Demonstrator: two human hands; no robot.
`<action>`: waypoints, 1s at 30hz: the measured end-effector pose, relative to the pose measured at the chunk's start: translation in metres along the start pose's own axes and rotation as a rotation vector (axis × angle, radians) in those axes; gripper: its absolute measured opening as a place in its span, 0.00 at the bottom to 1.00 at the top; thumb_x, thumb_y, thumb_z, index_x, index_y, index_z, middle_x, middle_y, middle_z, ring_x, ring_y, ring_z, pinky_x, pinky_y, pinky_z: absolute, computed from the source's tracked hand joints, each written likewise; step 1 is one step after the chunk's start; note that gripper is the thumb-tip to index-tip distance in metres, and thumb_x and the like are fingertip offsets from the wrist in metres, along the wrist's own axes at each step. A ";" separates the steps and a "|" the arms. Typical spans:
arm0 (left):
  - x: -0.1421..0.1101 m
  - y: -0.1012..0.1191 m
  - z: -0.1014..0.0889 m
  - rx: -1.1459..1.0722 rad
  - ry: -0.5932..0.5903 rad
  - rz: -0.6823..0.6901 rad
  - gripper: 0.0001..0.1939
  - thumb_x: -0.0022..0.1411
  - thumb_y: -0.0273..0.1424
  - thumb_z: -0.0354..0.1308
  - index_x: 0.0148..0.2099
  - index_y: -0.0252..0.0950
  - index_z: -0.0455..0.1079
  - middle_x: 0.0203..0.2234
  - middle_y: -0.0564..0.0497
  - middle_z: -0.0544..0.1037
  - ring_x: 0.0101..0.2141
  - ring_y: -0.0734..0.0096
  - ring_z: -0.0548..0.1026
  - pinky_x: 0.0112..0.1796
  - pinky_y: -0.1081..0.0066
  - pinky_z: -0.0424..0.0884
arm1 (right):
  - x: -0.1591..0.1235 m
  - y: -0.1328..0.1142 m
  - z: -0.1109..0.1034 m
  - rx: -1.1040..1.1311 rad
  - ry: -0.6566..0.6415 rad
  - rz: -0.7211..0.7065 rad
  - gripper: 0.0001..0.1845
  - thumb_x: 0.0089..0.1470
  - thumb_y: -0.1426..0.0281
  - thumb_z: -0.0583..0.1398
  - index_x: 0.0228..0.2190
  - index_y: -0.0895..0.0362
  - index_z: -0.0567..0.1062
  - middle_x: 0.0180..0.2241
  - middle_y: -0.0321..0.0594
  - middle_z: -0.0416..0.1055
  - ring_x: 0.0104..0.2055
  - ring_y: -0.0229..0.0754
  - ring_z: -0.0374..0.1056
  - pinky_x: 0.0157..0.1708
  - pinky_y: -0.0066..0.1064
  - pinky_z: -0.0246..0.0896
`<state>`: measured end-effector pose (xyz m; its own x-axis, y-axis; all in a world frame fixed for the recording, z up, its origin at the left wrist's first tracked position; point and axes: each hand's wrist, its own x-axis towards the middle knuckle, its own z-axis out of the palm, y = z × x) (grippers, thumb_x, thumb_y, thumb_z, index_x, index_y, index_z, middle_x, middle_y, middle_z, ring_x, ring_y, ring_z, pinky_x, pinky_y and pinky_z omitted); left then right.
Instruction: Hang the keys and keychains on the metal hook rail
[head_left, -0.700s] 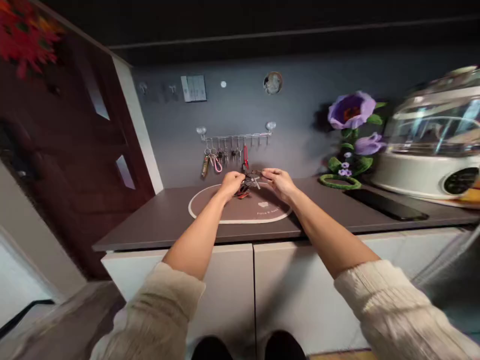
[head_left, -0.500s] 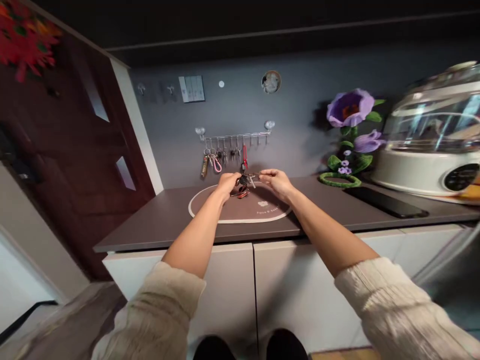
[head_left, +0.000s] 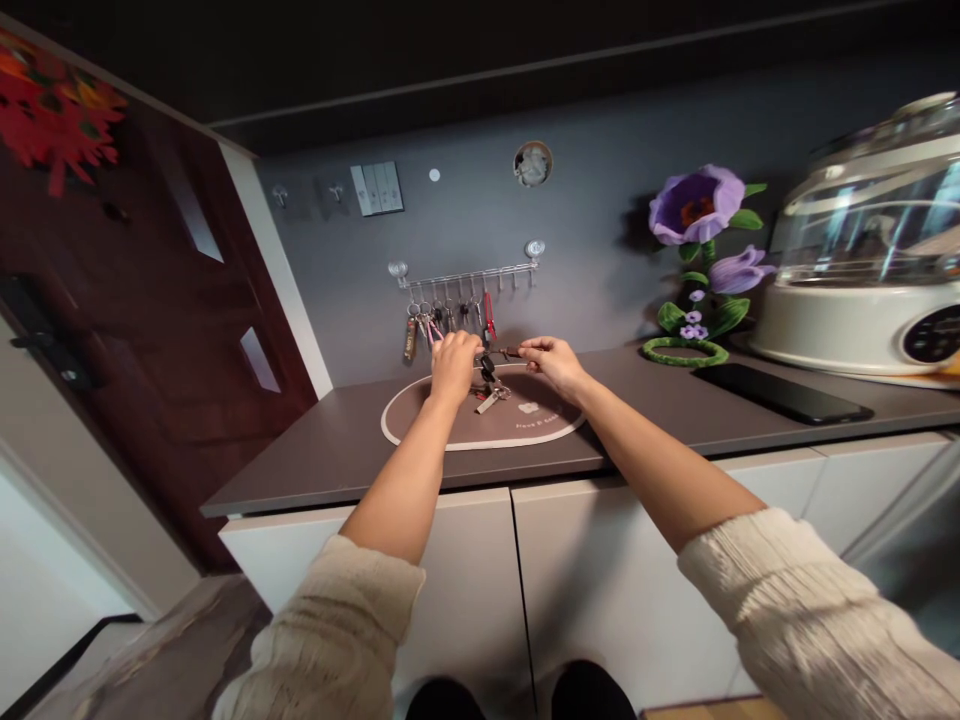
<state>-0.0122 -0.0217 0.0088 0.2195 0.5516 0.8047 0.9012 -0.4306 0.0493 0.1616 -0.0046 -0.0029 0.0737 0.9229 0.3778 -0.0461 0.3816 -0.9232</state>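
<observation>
Head view: grey counter [head_left: 300, 445] against a dark wall, oval mat [head_left: 416, 425] on it, key rack [head_left: 480, 275] behind; bunch of keys [head_left: 488, 368] hangs between both hands over the mat, can't tell if it touches. Right hand [head_left: 551, 362] pinches a brown strip [head_left: 512, 351] by the bunch; left hand [head_left: 454, 368] is at the keys' other side, back to camera, grip hidden. I'd keep the pinch firm, work low over the mat, avoid snagging the rack.
</observation>
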 end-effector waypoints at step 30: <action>0.012 0.003 0.015 -1.148 0.151 -0.439 0.06 0.53 0.27 0.53 0.35 0.31 0.64 0.23 0.53 0.72 0.23 0.78 0.71 0.30 0.74 0.70 | 0.008 0.017 0.001 -0.244 -0.162 -0.181 0.13 0.40 0.69 0.63 0.32 0.58 0.72 0.29 0.37 0.71 0.30 0.33 0.64 0.35 0.27 0.59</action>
<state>-0.0014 -0.0057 0.0102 -0.1324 0.7524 0.6453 0.0218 -0.6486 0.7608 0.1604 0.0094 -0.0156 -0.1014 0.8451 0.5249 0.1948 0.5343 -0.8225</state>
